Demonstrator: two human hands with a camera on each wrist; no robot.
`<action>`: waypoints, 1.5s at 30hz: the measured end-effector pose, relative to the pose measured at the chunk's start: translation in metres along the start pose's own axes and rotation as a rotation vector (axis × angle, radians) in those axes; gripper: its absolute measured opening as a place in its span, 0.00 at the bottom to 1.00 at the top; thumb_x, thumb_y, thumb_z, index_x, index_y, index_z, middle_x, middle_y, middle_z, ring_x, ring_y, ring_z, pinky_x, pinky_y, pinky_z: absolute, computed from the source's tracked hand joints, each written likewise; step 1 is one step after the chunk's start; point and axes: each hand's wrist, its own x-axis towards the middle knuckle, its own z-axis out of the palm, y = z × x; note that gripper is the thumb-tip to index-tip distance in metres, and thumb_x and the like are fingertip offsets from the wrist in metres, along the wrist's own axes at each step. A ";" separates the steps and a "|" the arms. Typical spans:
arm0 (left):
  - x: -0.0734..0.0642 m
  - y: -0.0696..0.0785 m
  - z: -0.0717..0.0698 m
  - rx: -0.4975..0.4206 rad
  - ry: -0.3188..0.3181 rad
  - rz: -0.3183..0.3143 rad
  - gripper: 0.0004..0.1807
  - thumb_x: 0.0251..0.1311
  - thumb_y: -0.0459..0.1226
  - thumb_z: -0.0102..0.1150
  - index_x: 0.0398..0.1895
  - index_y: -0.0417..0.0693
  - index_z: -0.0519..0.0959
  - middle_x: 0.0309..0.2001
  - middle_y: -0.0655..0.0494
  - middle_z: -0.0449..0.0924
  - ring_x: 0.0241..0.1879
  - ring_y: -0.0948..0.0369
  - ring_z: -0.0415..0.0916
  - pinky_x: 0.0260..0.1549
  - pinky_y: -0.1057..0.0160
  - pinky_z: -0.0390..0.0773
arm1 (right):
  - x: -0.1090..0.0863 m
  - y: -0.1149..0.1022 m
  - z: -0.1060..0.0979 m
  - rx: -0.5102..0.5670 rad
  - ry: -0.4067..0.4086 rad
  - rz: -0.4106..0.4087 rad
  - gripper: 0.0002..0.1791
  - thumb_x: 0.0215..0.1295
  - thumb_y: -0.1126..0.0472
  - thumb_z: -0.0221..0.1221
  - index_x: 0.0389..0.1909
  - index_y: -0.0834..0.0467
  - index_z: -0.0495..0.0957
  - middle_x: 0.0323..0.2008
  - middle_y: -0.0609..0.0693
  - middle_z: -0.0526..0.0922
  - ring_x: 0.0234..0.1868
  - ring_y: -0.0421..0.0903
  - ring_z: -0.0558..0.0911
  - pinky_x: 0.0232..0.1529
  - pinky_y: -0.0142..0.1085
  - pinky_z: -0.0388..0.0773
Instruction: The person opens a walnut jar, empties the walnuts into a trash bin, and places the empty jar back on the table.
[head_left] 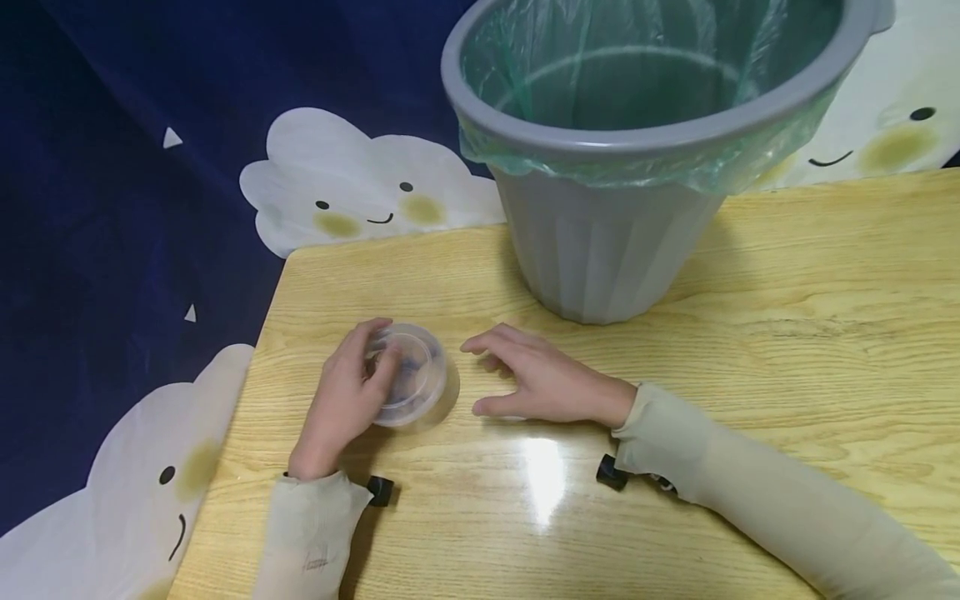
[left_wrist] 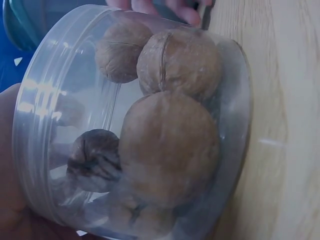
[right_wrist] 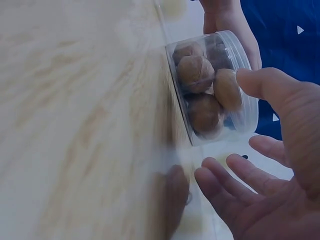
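Note:
A clear plastic jar (head_left: 429, 385) with a lid (right_wrist: 248, 107) stands upright on the table at the left. Through its wall several walnuts (left_wrist: 170, 150) show, one of them darker (left_wrist: 93, 160) than the rest. My left hand (head_left: 347, 396) grips the jar from its left side, with the thumb over the lid and the fingers round the far edge. To the right of the jar, my right hand (head_left: 551, 379) holds nothing. Its fingers and thumb are spread apart and point toward the jar, a short gap away.
A large grey bin (head_left: 611, 242) with a green plastic liner (head_left: 780, 158) stands behind the hands on the wooden table (head_left: 825, 333). Beyond the table's left edge hangs a dark blue cloth (head_left: 135, 275) with smiling white clouds (head_left: 300, 179).

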 end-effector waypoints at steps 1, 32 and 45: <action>0.000 0.001 0.001 0.003 0.000 0.005 0.26 0.77 0.49 0.50 0.71 0.48 0.71 0.65 0.46 0.78 0.58 0.49 0.80 0.56 0.47 0.80 | 0.000 -0.001 0.001 0.002 -0.001 -0.004 0.39 0.62 0.44 0.71 0.71 0.49 0.69 0.60 0.49 0.78 0.58 0.44 0.82 0.61 0.44 0.78; -0.008 0.021 0.015 0.035 0.017 0.089 0.24 0.74 0.45 0.51 0.68 0.48 0.73 0.63 0.46 0.80 0.62 0.48 0.79 0.60 0.42 0.78 | 0.007 -0.003 0.011 0.293 -0.003 0.066 0.42 0.61 0.52 0.74 0.73 0.53 0.65 0.63 0.50 0.76 0.63 0.45 0.82 0.62 0.33 0.81; -0.007 0.026 0.018 0.027 -0.007 0.080 0.24 0.75 0.47 0.51 0.70 0.50 0.72 0.65 0.47 0.78 0.63 0.48 0.79 0.61 0.42 0.78 | 0.006 0.000 0.013 0.361 -0.012 0.056 0.47 0.58 0.53 0.76 0.75 0.51 0.63 0.69 0.49 0.73 0.70 0.46 0.77 0.67 0.35 0.78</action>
